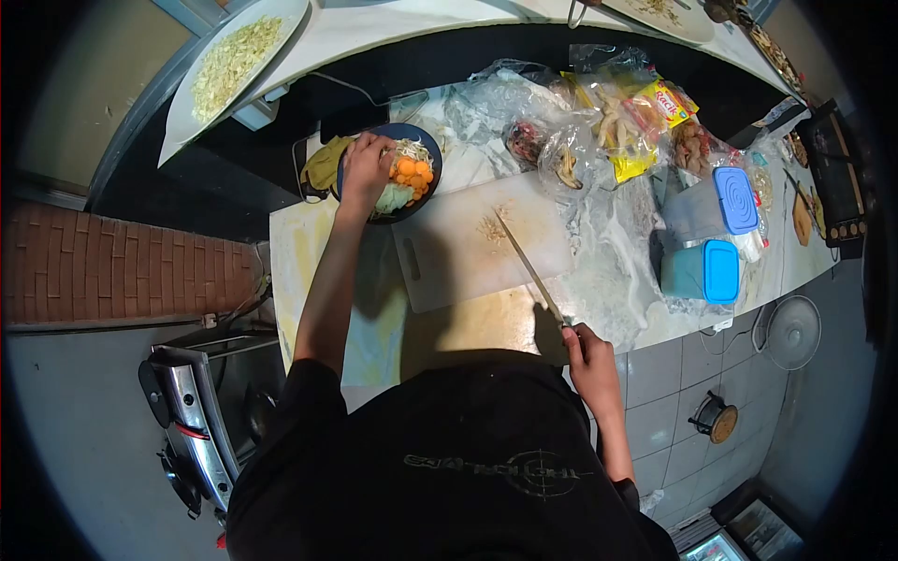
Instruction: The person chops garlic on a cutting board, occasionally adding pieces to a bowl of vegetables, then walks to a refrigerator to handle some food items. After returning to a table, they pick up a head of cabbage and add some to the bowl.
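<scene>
"What have you got there?"
"My left hand [368, 173] is over the dark bowl [429, 138] by the cutting board's [449, 276] far left corner. My right hand [591, 363] grips a knife [535, 271], its blade reaching over the board to some chopped bits [489, 229]."
"In the bowl?"
"Orange slices [412, 174]."
"Right of the board?"
"Two blue-lidded containers [687, 271] on the surface [606, 309]."
</scene>
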`<state>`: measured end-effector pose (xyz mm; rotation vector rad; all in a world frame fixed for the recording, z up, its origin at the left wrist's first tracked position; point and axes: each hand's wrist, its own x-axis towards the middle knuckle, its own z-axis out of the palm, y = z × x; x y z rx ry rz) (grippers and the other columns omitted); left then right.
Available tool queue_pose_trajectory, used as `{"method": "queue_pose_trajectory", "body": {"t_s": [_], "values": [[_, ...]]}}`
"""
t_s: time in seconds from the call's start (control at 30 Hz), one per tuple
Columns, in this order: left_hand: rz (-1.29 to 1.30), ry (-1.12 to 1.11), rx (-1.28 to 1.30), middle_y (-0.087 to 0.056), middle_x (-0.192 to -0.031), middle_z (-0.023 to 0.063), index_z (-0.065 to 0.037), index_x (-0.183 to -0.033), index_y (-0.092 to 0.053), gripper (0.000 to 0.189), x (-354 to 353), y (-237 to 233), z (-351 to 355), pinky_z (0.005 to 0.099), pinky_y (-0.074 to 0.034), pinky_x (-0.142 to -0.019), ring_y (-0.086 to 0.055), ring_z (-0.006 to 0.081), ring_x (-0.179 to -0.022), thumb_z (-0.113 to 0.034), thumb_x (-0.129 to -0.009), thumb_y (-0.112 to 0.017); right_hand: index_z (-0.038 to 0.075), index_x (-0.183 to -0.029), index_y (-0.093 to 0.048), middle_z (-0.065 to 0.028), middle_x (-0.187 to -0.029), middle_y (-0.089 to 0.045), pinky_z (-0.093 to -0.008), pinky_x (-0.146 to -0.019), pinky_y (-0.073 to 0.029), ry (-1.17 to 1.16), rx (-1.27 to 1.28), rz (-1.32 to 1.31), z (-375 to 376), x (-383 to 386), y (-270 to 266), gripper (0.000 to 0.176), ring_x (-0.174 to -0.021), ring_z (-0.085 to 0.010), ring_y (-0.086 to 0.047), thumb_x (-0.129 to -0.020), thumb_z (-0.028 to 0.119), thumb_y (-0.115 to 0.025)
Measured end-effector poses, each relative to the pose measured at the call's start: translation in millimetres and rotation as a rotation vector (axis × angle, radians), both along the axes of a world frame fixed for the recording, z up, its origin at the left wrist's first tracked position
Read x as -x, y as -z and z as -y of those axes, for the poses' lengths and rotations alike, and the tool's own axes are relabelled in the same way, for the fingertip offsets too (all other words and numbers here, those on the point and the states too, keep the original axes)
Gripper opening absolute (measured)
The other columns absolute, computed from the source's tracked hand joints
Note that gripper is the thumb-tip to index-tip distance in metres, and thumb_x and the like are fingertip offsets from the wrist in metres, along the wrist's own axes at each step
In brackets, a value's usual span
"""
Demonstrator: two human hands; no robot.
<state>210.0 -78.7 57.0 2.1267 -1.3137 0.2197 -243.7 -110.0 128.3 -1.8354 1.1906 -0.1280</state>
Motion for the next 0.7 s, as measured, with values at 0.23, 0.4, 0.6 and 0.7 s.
{"method": "queue_pose_trajectory", "body": {"t_s": [0.23,0.4,0.6,0.7], "values": [[-0.112,0.1,-0.134,-0.062,-0.099,0.0099,-0.012,-0.093,-0.07,0.012,-20,4,34,0.0424,-0.044,-0.092,-0.055,0.0321,-0.101,-0.02,-0.084,-0.068,-0.004,-0.084,-0.06,-0.016,-0.055,-0.049,-0.0373,-0.05,-0.034,0.021,0.002,0.025,2,6,9,0.039,-0.049,-0.0206,-0.04,-0.101,0.03,-0.053],[-0.085,0.087,-0.297,-0.063,-0.102,0.0107,-0.01,-0.088,-0.07,0.01,-22,10,46,0.0417,-0.043,-0.094,-0.055,0.0324,-0.103,-0.017,-0.082,-0.07,-0.004,-0.089,-0.06,-0.0268,-0.063,-0.053,-0.0473,-0.057,-0.041,0.016,-0.028,0.023,5,1,5,0.036,-0.061,-0.047,-0.052,-0.101,0.029,-0.053],[-0.082,-0.003,-0.345,-0.064,-0.106,0.0101,-0.009,-0.086,-0.07,0.009,-15,7,50,0.0413,-0.044,-0.096,-0.055,0.0323,-0.108,-0.013,-0.077,-0.072,-0.004,-0.085,-0.061,-0.0151,-0.054,-0.047,-0.0373,-0.05,-0.033,0.017,0.01,0.062,5,6,19,0.038,-0.049,-0.0193,-0.039,-0.101,0.03,-0.054],[-0.084,0.01,-0.286,-0.065,-0.099,0.0104,-0.009,-0.085,-0.069,0.011,-17,2,50,0.0411,-0.043,-0.098,-0.058,0.0318,-0.101,-0.012,-0.076,-0.072,-0.004,-0.085,-0.061,-0.0148,-0.053,-0.046,-0.0373,-0.049,-0.033,0.02,-0.004,0.05,6,7,21,0.038,-0.049,-0.0189,-0.038,-0.101,0.029,-0.054]]}}
